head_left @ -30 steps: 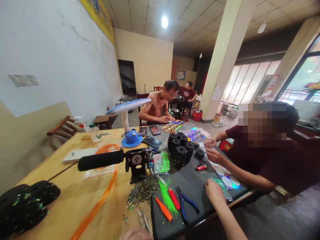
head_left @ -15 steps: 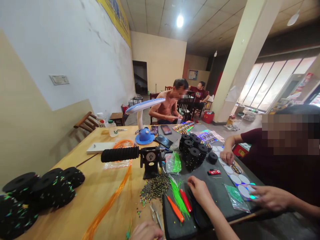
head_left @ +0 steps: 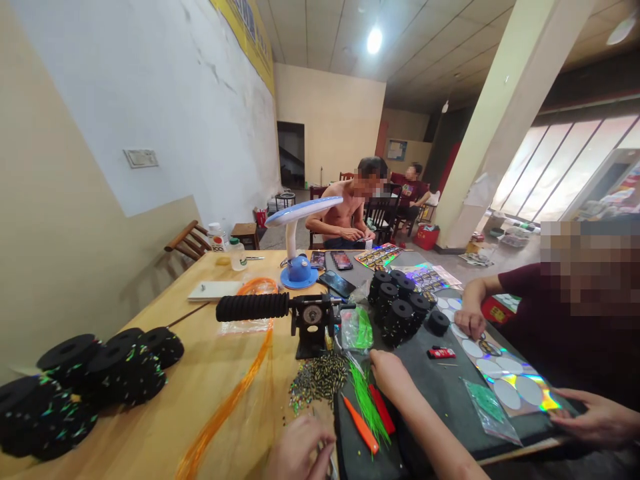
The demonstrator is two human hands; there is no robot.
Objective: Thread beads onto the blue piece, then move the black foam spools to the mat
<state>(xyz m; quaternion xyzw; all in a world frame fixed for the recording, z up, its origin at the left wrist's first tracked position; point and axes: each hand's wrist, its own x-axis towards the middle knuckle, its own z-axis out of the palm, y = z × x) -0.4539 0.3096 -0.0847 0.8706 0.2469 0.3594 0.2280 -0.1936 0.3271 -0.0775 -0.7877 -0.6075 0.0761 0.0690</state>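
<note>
Curling beside bright green synthetic strands (head_left: 367, 403), the right hand (head_left: 389, 373) showed no clear grip, nor did the left hand (head_left: 300, 450).

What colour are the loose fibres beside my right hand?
The fibres are bright green, best seen in the head view.

Left hand (head_left: 301, 451) is seen at the lower edge of the view, with the fingers (head_left: 320, 435) curled inward. Right hand (head_left: 389, 373) is held further forward, back upward, and the forearm (head_left: 435, 437) is extended diagonally from the lower edge.
</note>
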